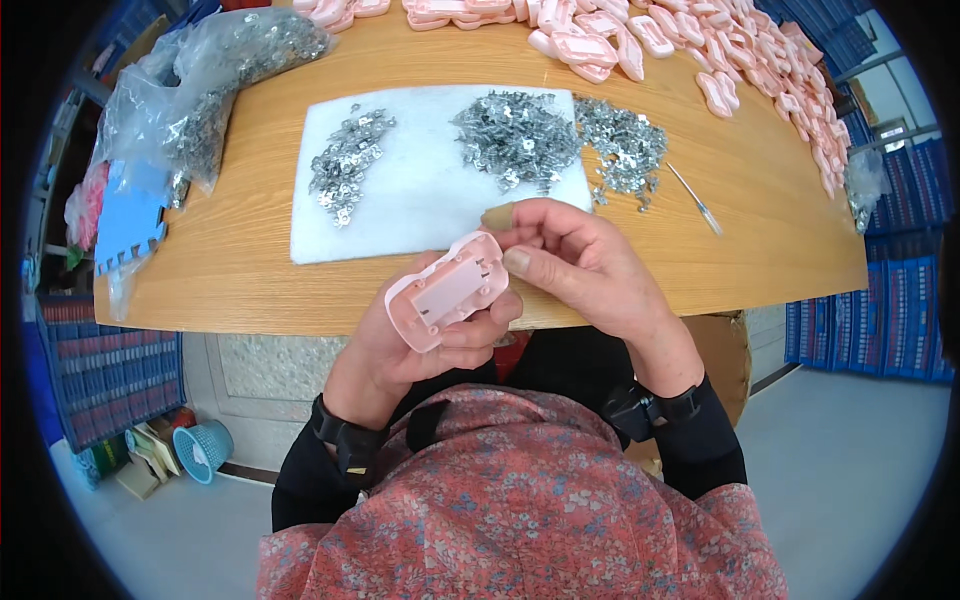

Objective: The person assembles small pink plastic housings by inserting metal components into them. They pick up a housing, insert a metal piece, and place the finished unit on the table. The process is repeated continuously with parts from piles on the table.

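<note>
My left hand (pixel 420 335) is wrapped around a pale pink plastic shell (pixel 452 288), its hollow inner side facing up. Small dark metal pieces show inside at both ends of the shell's rectangular recess. At the shell's upper right end is my right hand (pixel 585 265), fingers curled and thumb close to the rim. A tan covering wraps one of its fingertips. Whatever lies between those fingers is too small or hidden to make out. Beyond the hands, a white foam sheet (pixel 420 180) bears a small pile of metal clips (pixel 350 160) and a larger pile of metal springs or contacts (pixel 515 138).
More metal pieces (pixel 625 145) lie right of the foam, beside a thin pointed tool (pixel 695 200). Many pink shells (pixel 720 60) heap along the far and right table edge. A clear bag of metal parts (pixel 205 95) and a blue foam mat (pixel 132 215) sit left.
</note>
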### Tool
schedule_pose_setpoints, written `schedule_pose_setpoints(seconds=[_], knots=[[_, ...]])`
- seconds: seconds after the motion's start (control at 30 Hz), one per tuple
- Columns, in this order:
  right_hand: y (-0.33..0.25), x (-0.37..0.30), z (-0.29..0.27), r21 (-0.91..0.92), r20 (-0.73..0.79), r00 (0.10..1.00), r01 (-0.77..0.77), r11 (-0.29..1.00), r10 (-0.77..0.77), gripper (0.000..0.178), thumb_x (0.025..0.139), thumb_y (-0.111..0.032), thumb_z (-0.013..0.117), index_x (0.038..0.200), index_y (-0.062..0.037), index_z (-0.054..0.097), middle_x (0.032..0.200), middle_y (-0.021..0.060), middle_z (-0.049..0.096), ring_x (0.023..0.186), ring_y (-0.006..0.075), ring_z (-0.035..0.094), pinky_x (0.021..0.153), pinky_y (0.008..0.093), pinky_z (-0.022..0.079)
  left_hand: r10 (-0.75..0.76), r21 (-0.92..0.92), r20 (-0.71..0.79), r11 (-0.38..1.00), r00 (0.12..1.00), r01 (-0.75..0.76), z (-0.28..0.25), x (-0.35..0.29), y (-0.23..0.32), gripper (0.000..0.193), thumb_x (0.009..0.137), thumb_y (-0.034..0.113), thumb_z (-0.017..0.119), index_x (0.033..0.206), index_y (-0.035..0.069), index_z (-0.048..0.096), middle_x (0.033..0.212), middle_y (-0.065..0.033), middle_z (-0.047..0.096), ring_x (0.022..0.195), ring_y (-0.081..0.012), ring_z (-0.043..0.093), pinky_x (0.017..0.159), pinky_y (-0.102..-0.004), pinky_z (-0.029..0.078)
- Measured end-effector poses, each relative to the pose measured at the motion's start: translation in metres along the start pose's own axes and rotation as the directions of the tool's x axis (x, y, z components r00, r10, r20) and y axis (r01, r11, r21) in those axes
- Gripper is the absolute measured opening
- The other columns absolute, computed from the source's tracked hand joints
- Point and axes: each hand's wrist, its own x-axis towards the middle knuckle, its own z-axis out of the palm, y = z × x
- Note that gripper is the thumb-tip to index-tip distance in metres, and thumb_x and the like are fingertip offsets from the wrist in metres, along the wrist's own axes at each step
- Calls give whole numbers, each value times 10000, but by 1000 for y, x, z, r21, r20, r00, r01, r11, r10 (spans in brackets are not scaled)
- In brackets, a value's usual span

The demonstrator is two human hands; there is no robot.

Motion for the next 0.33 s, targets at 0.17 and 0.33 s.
schedule_pose_setpoints(seconds=[0.17,0.33], knots=[[-6,-15,-7,35,40,998,-45,998,44,302,977,-126,631,1235,28,608,1044,31,689,921,66,619,822,226,511,-43,30,78,999,996,41,-1,12,-12,481,1056,389,351,1343,33,502,1028,-214,616,631,-147,548,483,-247,418],[-4,-46,-32,76,-52,998,-37,996,41,293,977,-116,622,1239,15,618,1101,63,701,993,108,654,880,245,522,-99,403,-120,905,988,139,18,15,-20,585,1055,435,333,1475,29,361,1261,-301,597,993,-357,701,775,-364,614]])
